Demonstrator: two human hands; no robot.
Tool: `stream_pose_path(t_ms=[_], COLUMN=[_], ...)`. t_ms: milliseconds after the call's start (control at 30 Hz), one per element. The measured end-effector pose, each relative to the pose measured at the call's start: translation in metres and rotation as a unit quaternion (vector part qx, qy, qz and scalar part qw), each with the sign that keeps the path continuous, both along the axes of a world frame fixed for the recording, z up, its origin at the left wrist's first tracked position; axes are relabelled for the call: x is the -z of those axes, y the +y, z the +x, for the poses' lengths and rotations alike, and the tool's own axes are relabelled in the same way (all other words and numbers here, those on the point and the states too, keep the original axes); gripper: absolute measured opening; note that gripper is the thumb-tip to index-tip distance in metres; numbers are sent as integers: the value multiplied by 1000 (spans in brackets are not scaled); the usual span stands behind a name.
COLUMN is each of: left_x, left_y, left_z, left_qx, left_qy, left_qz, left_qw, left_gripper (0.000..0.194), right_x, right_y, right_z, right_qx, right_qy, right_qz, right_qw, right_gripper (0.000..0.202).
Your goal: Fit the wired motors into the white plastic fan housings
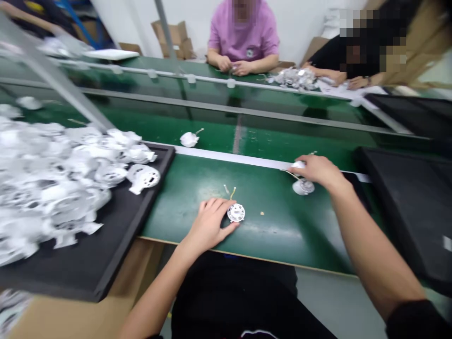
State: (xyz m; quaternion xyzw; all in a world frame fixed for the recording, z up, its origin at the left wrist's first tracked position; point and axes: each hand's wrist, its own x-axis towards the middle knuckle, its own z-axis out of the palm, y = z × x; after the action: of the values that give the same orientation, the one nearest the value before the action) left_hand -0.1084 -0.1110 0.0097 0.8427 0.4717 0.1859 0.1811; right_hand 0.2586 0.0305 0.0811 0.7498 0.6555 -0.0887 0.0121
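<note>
— How are the arms lying, nearest first?

— The left hand [212,221] is reaching in from the lower left, palm down. Its grip is closing partway around a white disc [236,213], fingers bending along the top side and thumb pressing the lower side. The disc is lying on the green surface [261,240], thin wires [233,192] sticking out beyond it.

— And the right hand?

— The right hand [318,170] is extending farther out, forearm slanting in from the lower right, wrist bending toward the left. Its grip is pinching a small white piece [298,165], which the fingers are partly covering. A silvery white part [303,187] is resting just below those fingers.

— What is standing around them?

— On the left, a black tray [116,263] is carrying a heap of white plastic parts [52,183], spreading close to its right rim. On the right, a dark tray [406,212] is flanking the forearm. Between the hands, a tiny tan scrap [262,213] is lying.

— And beyond?

— A white strip [229,156] is running across behind the hands; a white wired part [189,139] is sitting past it. Farther off, metal rails [212,107] are crossing the view, a person in a pink shirt [243,35] is working with both hands, and cardboard boxes [174,40] are standing by the pale wall [130,23].
</note>
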Motion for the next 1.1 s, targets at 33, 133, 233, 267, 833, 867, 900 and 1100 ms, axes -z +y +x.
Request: stream_pose_path(t_ms=[33,133,233,267,833,867,900,1100], left_x=[-4,-23,-39,-41,-8,-5,-2,-5], left_y=[0,0,7,11,-58,-59,-60,-43], left_z=[-9,-45,-94,-110,3,5,6,-5], left_qx=[-8,-127,-313,-347,42,47,53,37], left_qy=[14,81,152,169,-88,-97,-100,-97], left_qz=[10,80,154,164,256,256,259,260], left_qw=[1000,985,925,908,962,961,959,960], left_gripper=[57,60,47,45,28,27,26,49], right_x=[2,7,22,30,33,35,36,20], right_y=[4,-6,-41,-53,-183,-185,-185,-176], right_z=[-1,-15,-41,-50,-146,-147,-147,-122], right_qx=[9,5,-60,-88,-137,-126,-119,-104], right_qy=[-2,6,139,202,628,632,639,653], right_qz=[3,79,172,176,-135,-142,-154,-180], right_qw=[1000,997,973,959,754,751,744,728], right_gripper=[60,58,52,52,51,50,50,51])
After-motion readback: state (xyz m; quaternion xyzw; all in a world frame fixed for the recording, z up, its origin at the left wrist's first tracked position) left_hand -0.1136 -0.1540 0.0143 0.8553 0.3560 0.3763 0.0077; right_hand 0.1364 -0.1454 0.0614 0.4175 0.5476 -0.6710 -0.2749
